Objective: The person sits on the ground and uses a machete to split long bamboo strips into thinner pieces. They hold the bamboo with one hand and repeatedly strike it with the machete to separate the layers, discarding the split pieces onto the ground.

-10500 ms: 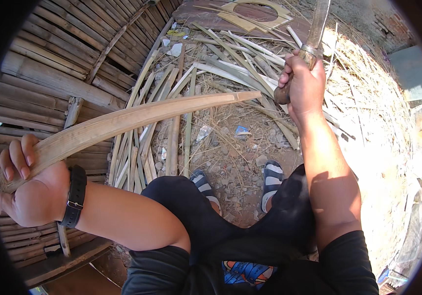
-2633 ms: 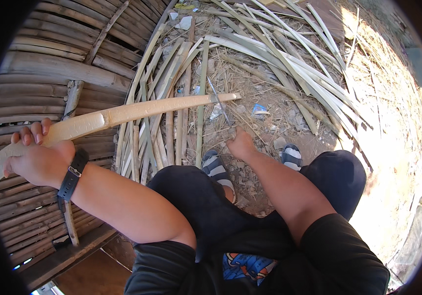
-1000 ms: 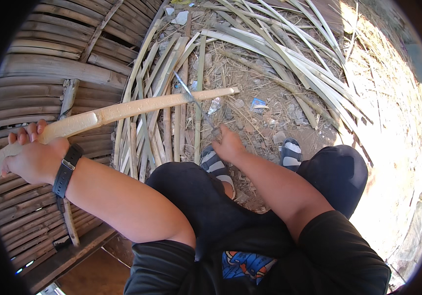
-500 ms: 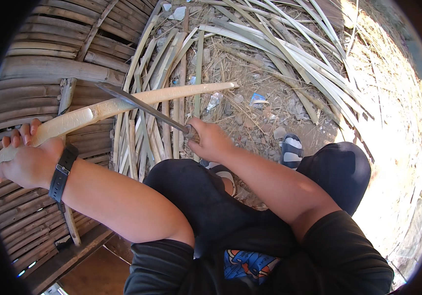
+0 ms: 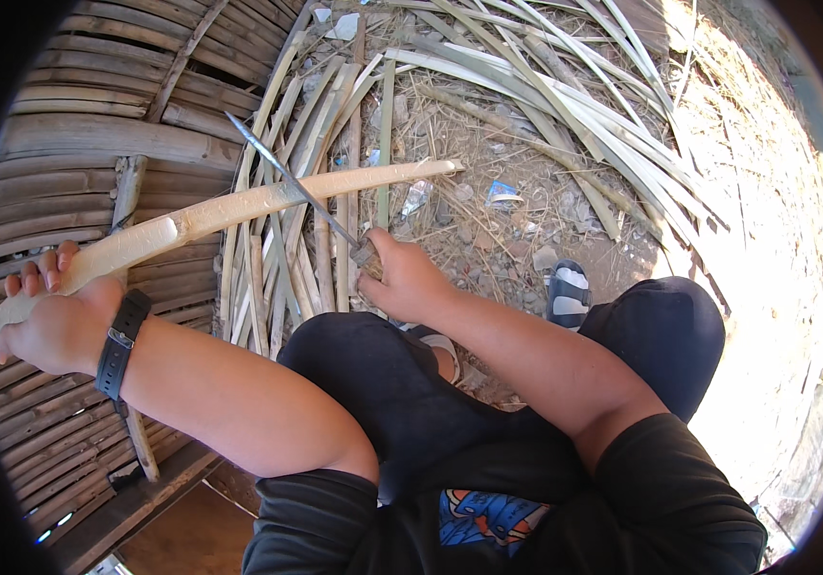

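Observation:
My left hand [image 5: 52, 321], with a black watch on the wrist, grips the near end of a long pale bamboo piece [image 5: 239, 206] that stretches right, out over the ground. My right hand [image 5: 402, 278] is closed around the handle of a long thin knife [image 5: 287, 177]. The blade slants up to the left and lies across the bamboo piece near its middle. I sit with my knees up in dark trousers, and one striped sandal [image 5: 565, 292] shows below my right arm.
A platform of bamboo slats [image 5: 76, 134] fills the left side. Several split bamboo strips [image 5: 325, 125] lie on the ground ahead, and longer ones [image 5: 565, 105] fan out to the right. Dry earth with litter scraps [image 5: 502, 192] lies beyond.
My right hand has gone from resting empty on the ground to holding the knife. It has swung the blade up and left across the bamboo piece. My left hand has held still.

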`<move>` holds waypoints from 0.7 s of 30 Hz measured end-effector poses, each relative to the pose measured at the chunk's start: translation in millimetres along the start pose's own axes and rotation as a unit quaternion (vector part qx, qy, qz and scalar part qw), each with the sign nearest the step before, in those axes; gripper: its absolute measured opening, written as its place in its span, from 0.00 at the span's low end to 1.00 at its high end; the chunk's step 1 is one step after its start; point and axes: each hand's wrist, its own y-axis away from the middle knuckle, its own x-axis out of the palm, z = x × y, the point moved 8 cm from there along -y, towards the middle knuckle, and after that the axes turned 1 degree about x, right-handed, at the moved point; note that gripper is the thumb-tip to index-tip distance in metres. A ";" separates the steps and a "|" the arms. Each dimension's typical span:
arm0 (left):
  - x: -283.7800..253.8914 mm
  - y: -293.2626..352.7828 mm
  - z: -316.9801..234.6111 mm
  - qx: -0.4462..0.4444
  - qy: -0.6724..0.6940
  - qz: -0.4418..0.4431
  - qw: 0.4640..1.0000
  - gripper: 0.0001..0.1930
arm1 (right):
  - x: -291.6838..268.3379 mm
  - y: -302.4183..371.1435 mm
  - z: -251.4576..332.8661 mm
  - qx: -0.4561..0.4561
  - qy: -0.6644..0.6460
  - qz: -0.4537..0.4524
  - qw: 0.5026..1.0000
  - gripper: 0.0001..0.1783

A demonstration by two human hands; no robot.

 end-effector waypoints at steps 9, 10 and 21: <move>-18.7 3.3 2.0 0.000 -0.078 -0.101 0.992 0.30 | -40.6 -0.1 -135.6 0.217 0.028 -0.073 0.973 0.24; -16.6 1.2 1.1 0.004 -0.071 -0.087 0.994 0.30 | -41.3 -2.4 -120.2 0.192 0.036 -0.085 0.977 0.24; -0.7 3.7 -3.5 0.009 -0.039 -0.037 0.999 0.30 | -14.1 10.0 -94.0 0.123 0.095 -0.067 0.986 0.27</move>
